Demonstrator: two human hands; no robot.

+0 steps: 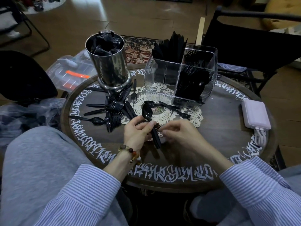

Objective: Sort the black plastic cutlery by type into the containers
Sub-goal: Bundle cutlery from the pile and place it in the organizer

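Two hands are working at the table's six o'clock: the left hand (138, 131) is gripping a bundle of spoons (150, 124), while the right hand (177, 132), fingers loosely curled, is picking at it. The bundle could slip, scattering into the unsorted pile (114, 110) at nine o'clock.

Can't count the pieces in my left hand (136, 133): its fingers (147, 125) cover the handles, only one spoon bowl (147, 113) shows. Loose pile (116, 107) overlaps too much to count types. Steel canister (108, 62) contents unreadable, just black wrapped shapes. Clear organizer (180, 75): rear compartments blocked by front ones. Tabletop (216, 144) near edge hidden under my sleeves.
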